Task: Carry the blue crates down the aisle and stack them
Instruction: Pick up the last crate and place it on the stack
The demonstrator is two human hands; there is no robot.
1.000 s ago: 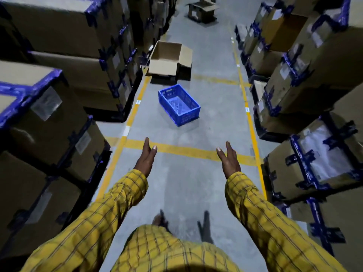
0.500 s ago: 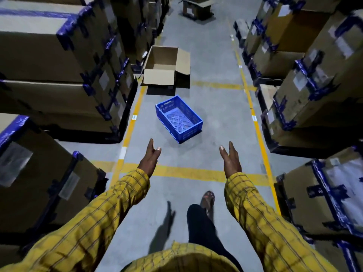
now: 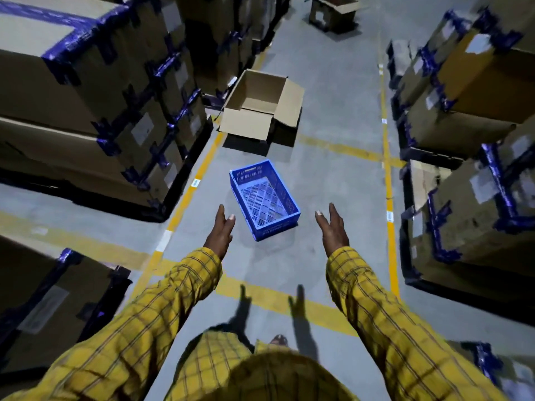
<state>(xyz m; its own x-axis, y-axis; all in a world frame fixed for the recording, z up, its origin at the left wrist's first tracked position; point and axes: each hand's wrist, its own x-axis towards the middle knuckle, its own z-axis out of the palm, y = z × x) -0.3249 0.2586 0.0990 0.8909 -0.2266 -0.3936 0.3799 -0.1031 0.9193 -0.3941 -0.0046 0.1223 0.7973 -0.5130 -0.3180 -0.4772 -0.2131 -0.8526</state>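
One blue plastic crate [image 3: 265, 203] with perforated walls and floor lies empty on the grey aisle floor, turned at an angle. My left hand [image 3: 220, 234] is stretched forward just left of the crate's near corner, fingers straight, holding nothing. My right hand [image 3: 333, 230] reaches forward on the crate's right side, a short gap away, fingers straight and empty too. Neither hand touches the crate. Both arms wear yellow checked sleeves.
An open cardboard box [image 3: 262, 107] sits on the floor just beyond the crate. Another open box [image 3: 333, 11] stands farther down the aisle. Stacks of taped cartons on pallets line the left [image 3: 95, 91] and right [image 3: 469, 91] sides. Yellow floor lines [image 3: 386, 146] mark the aisle.
I have walked forward down the aisle; the blue crate and open box are now much closer, the crate lying between my outstretched hands. Both hands stay open and empty.
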